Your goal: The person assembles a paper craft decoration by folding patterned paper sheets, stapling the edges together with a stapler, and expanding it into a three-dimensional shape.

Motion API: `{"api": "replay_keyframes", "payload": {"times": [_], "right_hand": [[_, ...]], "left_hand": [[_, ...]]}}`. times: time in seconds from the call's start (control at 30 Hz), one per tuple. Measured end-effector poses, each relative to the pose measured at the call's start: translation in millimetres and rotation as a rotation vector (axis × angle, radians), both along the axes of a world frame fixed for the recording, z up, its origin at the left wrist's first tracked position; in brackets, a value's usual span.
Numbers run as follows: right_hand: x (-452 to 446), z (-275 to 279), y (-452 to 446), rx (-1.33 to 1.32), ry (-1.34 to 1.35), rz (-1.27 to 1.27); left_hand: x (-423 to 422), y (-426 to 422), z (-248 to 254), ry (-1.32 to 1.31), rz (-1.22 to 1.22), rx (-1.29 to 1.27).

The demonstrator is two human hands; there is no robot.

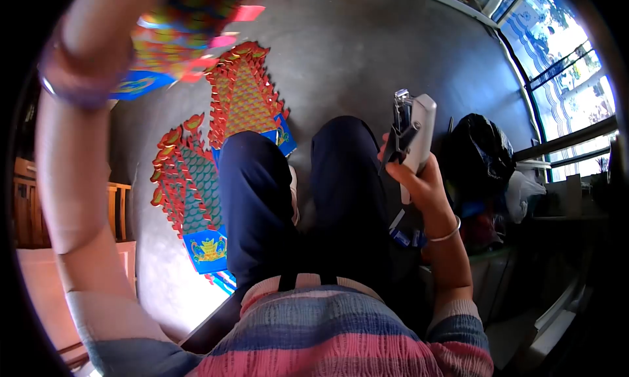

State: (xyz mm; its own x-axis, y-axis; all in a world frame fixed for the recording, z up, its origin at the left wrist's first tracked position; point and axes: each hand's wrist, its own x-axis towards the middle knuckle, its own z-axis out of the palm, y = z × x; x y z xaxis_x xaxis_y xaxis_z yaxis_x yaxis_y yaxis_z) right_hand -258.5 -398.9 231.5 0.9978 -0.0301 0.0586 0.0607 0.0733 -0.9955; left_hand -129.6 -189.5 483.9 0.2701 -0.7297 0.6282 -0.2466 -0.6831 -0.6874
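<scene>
My left arm is raised along the left edge, and the back part of my left hand [108, 16] shows beyond a bracelet. Its fingers are cut off by the top of the view. Close to that hand a colourful folded-paper decoration [187, 39] with red tips and a blue end is held up off the floor, smeared by motion. My right hand [426, 179] is closed around a light grey stapler [420, 131] with a dark metal part, held upright beyond my right knee. Nothing else shows in that hand.
On the grey floor [354, 56] by my left leg lie two similar paper decorations, one yellow and red [242, 98], one green and red [198, 180]. A black plastic bag [481, 151] stands at right. Small blue packets [407, 237] lie beside my right leg. Wooden furniture [72, 272] is at left.
</scene>
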Motion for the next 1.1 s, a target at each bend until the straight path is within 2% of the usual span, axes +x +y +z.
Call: {"api": "replay_keyframes", "payload": {"times": [0.07,0.13,0.17,0.23,0.27,0.3,0.33,0.4,0.47,0.53,0.63,0.7,0.8,0.87,0.93,1.0,1.07,1.1], "right_hand": [[-8,15,15,0.138,-0.075,0.053],[-17,27,29,0.162,-0.095,0.068],[-21,30,37,0.199,-0.127,0.063],[-29,32,46,0.270,-0.115,0.043],[-35,32,49,0.307,-0.068,0.027],[-38,27,50,0.326,-0.057,0.002],[-42,22,51,0.347,-0.042,-0.022],[-49,13,50,0.235,0.071,-0.080],[-51,7,52,0.162,0.179,-0.134],[-51,10,60,0.076,0.102,-0.193],[-46,8,67,0.042,0.172,-0.299],[-45,-1,69,0.106,0.163,-0.351],[-50,-16,61,0.151,0.110,-0.313],[-53,-21,57,0.131,0.077,-0.288],[-56,-33,54,0.220,-0.020,-0.286],[-59,-42,49,0.291,-0.054,-0.278],[-56,-37,52,0.359,-0.032,-0.328],[-57,-37,51,0.390,-0.040,-0.338]], "left_hand": [[-7,2,-38,0.099,0.033,-0.073],[-9,4,-85,0.200,-0.026,-0.125],[-10,6,-111,0.099,-0.052,-0.014],[-19,2,-157,0.208,-0.254,-0.088],[-32,-2,-175,0.338,-0.251,-0.109],[-35,-6,-200,0.367,-0.389,-0.208],[-45,-9,-217,0.424,-0.393,-0.235],[-69,-6,-229,0.574,-0.392,-0.186],[-69,-4,-238,0.581,-0.438,-0.208],[-72,-2,-241,0.592,-0.464,-0.232],[-75,9,-247,0.669,-0.421,-0.240],[-74,21,-249,0.736,-0.441,-0.318],[-79,75,-233,0.969,-0.480,-0.653],[-66,123,-239,0.576,-0.292,-0.903],[-45,167,-283,0.291,0.007,-1.395],[-26,211,-307,0.756,0.085,-2.309],[-17,216,-305,1.281,-0.088,-2.737],[-10,215,-318,1.482,-0.676,-2.747]]}}
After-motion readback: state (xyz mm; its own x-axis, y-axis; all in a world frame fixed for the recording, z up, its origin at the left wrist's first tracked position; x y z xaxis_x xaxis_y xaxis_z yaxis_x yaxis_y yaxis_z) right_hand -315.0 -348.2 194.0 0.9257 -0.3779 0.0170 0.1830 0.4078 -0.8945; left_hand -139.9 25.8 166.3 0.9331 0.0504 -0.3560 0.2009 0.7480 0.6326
